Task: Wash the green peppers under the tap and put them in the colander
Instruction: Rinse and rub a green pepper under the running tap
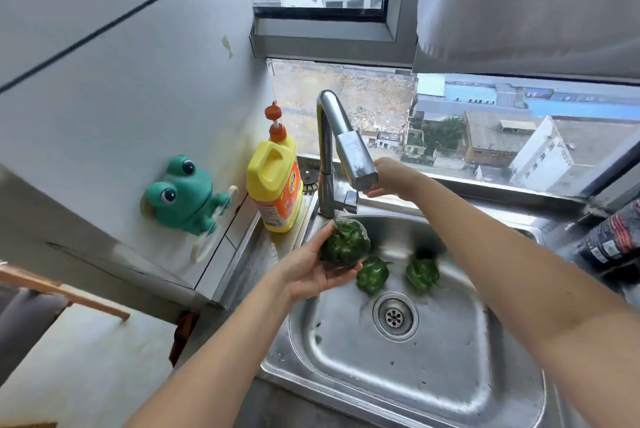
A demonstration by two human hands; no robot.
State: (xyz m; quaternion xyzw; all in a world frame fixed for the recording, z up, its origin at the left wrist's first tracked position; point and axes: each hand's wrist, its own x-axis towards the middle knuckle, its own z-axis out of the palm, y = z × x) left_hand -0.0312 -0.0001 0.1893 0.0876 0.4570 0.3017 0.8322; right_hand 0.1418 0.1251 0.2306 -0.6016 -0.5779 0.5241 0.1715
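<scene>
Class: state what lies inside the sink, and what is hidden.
One green pepper and a second pepper lie by the drain; the left hand holds a third pepper above them. The right forearm covers the sink's far-right wall.

Only the person's two arms and hands were in view. The left forearm [214,358] was bare along its whole visible length, from the picture's lower edge up to the wrist, and the left hand [308,273] was bare too. The right forearm [502,261] was likewise bare to the picture's edge and looked broader close to the camera. The right hand [391,178] was bare as well, its fingers [372,192] too blurred for finer detail.
</scene>
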